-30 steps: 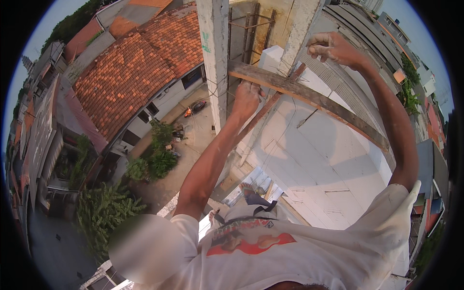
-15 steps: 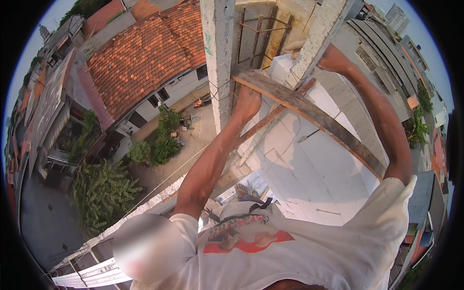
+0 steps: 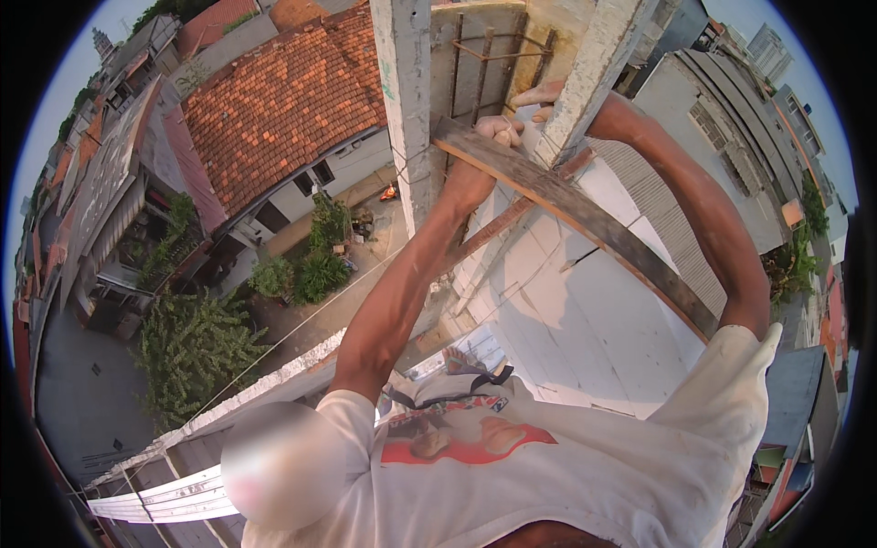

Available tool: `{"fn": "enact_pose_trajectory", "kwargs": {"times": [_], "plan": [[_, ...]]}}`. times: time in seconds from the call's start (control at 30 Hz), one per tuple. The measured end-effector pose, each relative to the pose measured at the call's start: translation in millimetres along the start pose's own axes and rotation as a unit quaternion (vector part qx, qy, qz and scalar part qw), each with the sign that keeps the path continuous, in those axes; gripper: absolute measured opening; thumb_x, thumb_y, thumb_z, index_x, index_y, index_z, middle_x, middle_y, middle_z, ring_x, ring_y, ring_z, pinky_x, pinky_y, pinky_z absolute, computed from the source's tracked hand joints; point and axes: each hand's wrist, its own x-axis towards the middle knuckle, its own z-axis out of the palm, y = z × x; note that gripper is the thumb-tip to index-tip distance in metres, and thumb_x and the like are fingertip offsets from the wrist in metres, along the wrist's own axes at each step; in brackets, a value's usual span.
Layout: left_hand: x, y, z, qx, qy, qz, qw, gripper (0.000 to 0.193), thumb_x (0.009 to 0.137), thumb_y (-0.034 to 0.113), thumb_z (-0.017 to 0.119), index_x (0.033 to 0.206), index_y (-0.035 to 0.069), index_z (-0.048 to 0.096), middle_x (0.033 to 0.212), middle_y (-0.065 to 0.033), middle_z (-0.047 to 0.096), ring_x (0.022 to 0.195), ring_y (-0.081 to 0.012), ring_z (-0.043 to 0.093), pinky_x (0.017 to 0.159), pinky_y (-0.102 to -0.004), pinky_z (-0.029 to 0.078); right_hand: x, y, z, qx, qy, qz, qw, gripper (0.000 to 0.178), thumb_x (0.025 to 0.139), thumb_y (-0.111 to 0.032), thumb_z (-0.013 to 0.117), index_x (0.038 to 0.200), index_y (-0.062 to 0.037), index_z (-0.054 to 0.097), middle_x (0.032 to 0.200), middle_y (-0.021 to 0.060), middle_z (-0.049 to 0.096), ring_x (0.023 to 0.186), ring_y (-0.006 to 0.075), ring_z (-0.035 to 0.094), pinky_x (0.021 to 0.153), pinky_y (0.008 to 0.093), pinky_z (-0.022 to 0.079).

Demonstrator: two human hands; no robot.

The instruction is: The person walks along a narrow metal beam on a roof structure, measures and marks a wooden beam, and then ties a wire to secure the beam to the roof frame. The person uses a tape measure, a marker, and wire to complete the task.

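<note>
My left hand (image 3: 493,137) reaches up from under a wooden plank (image 3: 585,210), its dusty, pale fingers curled above the plank's upper end, next to the left concrete post (image 3: 404,100). What those fingers hold, if anything, is hidden. Around the right concrete post (image 3: 594,78) bends my right arm; the fingers of my right hand (image 3: 541,99) show on the post's inner side, bent towards the left hand. A small whitish piece (image 3: 527,112) shows between both hands, too little of it to name. The right wrist is beside the post, which hides the palm.
A narrower reddish-brown bar (image 3: 498,233) crosses under the plank. Thin wires hang near it. Behind the posts stand rusty rebars (image 3: 484,73) with a tie. Far below lie a white sloping surface (image 3: 585,320), a yard, trees (image 3: 201,352) and a tiled roof (image 3: 283,100). A ledge (image 3: 274,374) runs at left.
My left hand has moved up, so its fingers now show above the plank. The right fingers reach further left past the post. Less of the white thing between the posts shows.
</note>
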Motion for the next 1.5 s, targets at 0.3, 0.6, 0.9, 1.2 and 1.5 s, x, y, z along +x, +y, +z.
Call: {"fn": "enact_pose_trajectory", "kwargs": {"times": [0.3,0.6,0.9,1.2,1.5], "plan": [[-3.4,14.3,-4.1,-0.08,-0.033,-0.068,0.994,0.032,0.113,0.033,0.046,0.114,0.004,0.06,0.113,-0.0066,0.064,0.105,-0.0145,0.059,0.096,-0.0311,0.048,31.6,4.6,3.0,0.101,-0.069,-0.071,0.99,0.033,0.09,-0.027,0.081,0.117,-0.0083,0.079,0.101,0.0088,0.074,0.097,0.021,0.067,0.086,0.0372,0.054],[-13.9,12.6,-20.2,0.041,-0.029,-0.052,0.997,0.021,0.106,0.02,0.056,0.109,0.001,0.065,0.103,-0.0144,0.069,0.099,-0.024,0.065,0.092,-0.0375,0.051,28.5,3.7,2.5,0.257,-0.069,0.06,0.962,0.02,0.094,-0.027,0.08,0.095,-0.0073,0.076,0.082,-0.0021,0.069,0.073,0.0062,0.058,0.066,0.0264,0.047],[-85.8,95.0,-12.4,0.452,0.043,-0.003,0.891,0.055,0.088,0.011,0.076,0.137,0.002,0.054,0.14,-0.0201,0.056,0.131,-0.0449,0.053,0.113,-0.0553,0.041,21.2,15.5,17.4,0.188,0.069,0.072,0.977,0.031,0.099,-0.039,0.073,0.093,-0.0085,0.067,0.078,-0.0051,0.058,0.071,0.0067,0.056,0.062,0.0269,0.044],[-184.3,100.0,-38.0,0.38,0.069,0.091,0.918,0.062,0.079,0.002,0.082,0.135,0.007,0.055,0.144,-0.0179,0.055,0.138,-0.0392,0.051,0.117,-0.06,0.034,9.3,-9.0,19.3,0.084,0.122,0.153,0.977,0.042,0.094,-0.038,0.078,0.07,-0.0077,0.061,0.069,-0.004,0.051,0.063,0.0091,0.05,0.057,0.0318,0.042],[-245.7,87.4,-60.6,0.285,0.117,0.014,0.951,0.043,0.084,-0.009,0.073,0.123,0.003,0.063,0.13,-0.0194,0.064,0.119,-0.0376,0.064,0.1,-0.0455,0.052,-19.3,53.4,16.1,-0.242,0.2,-0.068,0.947,0.033,0.091,-0.035,0.078,0.083,-0.0044,0.067,0.07,0.0069,0.053,0.068,0.0227,0.057,0.067,0.0402,0.049]]}}
